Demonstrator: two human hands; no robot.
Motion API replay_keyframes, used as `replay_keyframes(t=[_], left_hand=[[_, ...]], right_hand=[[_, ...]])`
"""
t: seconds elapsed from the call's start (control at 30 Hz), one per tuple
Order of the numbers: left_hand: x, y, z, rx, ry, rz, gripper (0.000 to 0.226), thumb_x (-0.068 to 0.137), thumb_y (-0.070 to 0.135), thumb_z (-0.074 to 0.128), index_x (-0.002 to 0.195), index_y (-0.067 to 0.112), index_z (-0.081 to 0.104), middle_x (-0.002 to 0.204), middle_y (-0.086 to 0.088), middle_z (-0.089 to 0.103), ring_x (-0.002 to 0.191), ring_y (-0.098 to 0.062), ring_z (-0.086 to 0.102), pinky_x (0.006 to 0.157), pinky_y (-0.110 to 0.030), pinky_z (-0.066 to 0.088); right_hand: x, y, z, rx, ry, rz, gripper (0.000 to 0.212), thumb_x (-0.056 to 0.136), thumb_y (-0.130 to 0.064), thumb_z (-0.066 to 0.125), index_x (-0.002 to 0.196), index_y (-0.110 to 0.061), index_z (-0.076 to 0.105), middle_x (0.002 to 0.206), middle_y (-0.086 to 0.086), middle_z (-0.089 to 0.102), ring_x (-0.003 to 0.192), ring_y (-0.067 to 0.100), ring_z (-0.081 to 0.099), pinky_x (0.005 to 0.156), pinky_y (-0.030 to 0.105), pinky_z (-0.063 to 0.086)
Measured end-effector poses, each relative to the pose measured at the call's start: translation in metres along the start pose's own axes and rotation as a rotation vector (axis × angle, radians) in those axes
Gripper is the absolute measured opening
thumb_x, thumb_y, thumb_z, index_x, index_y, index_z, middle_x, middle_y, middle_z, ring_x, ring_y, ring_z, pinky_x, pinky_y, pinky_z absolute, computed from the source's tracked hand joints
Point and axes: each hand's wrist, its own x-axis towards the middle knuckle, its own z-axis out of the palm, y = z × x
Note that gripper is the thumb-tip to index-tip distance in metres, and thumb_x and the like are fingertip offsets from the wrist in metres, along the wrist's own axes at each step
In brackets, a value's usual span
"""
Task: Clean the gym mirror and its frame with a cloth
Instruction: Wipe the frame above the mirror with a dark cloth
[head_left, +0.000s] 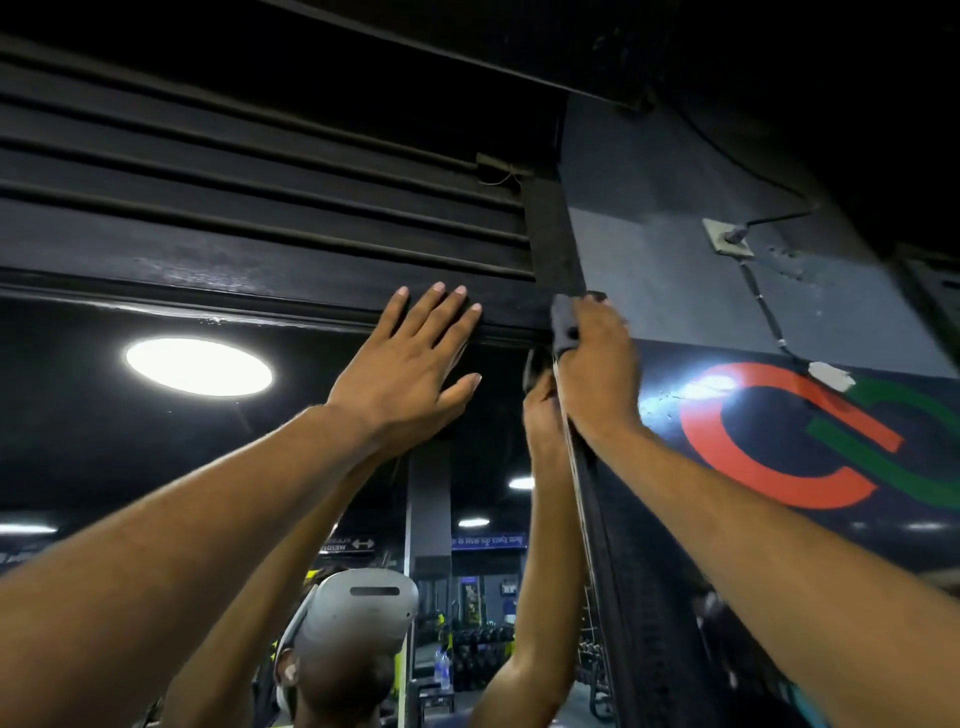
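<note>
Your right hand (597, 364) grips a dark cloth (563, 325), pressing it into the top right corner of the mirror frame (311, 293), where the upper rail meets the side upright. Left of it, your left hand (410, 364) lies flat with fingers spread, fingertips on the upper rail and palm over the mirror glass (104, 441) just below. You look to be on the frame's corner now; how much glass or frame is already wiped cannot be told, so treat the side upright below your right hand and the glass as still to do. Right of the cloth, a cable (763, 306) runs down the painted wall (649, 249) from a small wall plate (727, 236); keep clear of it. Above both hands, a slatted shutter (260, 171) overhangs.
</note>
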Motion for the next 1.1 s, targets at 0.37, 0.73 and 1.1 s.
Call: replay_keyframes(t=[0.37,0.73,1.1], left_hand=[[-0.039,-0.086,-0.021,0.028,0.061,0.054,0.085,0.103,0.067,0.018,0.170,0.014,0.019,0.177,-0.006,0.016,0.164,-0.021,0.011,0.133,-0.046,0.007],[-0.048,-0.093,-0.011,0.026,0.078,0.024,0.083,0.103,0.067,0.012,0.171,0.018,0.016,0.178,-0.003,0.013,0.165,-0.018,0.006,0.133,-0.045,0.000],[-0.048,-0.090,-0.012,0.022,0.057,0.014,0.084,0.103,0.067,0.006,0.171,0.019,0.007,0.179,-0.002,0.005,0.165,-0.018,-0.003,0.133,-0.045,-0.005]], right_hand=[[0.035,-0.017,0.005,-0.065,0.194,0.022,0.035,0.096,-0.006,0.045,0.122,-0.013,0.068,0.120,0.014,0.068,0.115,0.039,0.063,0.095,0.052,0.054],[0.020,-0.047,0.018,-0.094,-0.009,-0.201,0.031,0.104,-0.021,0.048,0.124,-0.026,0.071,0.123,0.003,0.071,0.113,0.023,0.065,0.087,0.034,0.050],[-0.014,-0.080,0.027,0.006,-0.057,-0.147,0.048,0.101,0.001,0.050,0.142,-0.018,0.063,0.143,0.005,0.063,0.130,0.022,0.059,0.106,0.035,0.049]])
